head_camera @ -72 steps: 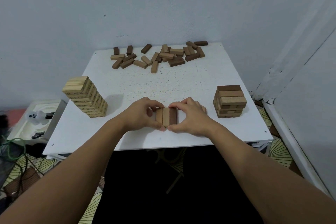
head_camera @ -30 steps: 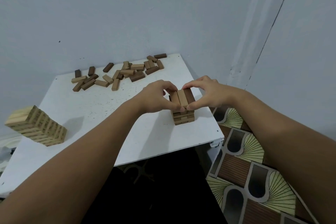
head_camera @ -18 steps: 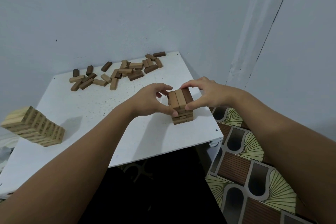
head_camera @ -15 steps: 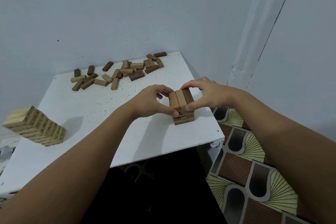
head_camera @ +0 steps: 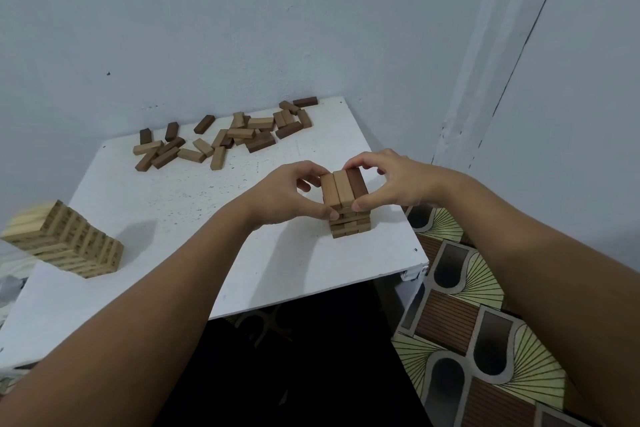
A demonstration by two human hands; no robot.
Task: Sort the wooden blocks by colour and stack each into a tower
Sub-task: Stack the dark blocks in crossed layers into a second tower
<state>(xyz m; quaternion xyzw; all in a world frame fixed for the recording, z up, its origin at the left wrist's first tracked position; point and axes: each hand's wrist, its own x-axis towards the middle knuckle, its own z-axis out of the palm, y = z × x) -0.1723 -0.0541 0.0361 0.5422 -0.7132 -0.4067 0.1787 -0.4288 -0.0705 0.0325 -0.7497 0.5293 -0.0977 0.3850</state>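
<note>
A white table (head_camera: 166, 218) carries a pale wooden tower (head_camera: 65, 241) at its left edge and loose brown blocks (head_camera: 225, 137) along its far edge. Near the table's right edge stands a brown block tower (head_camera: 349, 224). The left hand (head_camera: 287, 194) and right hand (head_camera: 391, 180) pinch a row of three blocks (head_camera: 343, 189) on top of it.

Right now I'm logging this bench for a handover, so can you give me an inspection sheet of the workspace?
Surface: white table, speckled.
Job's things: brown block tower near right edge; pale block tower at left; loose brown blocks scattered at far edge.
Clutter: nothing seen.
Grippers: left hand and right hand pinch the three-block top layer.
Cables: nothing seen.
Surroundings: grey wall; patterned floor.
</note>
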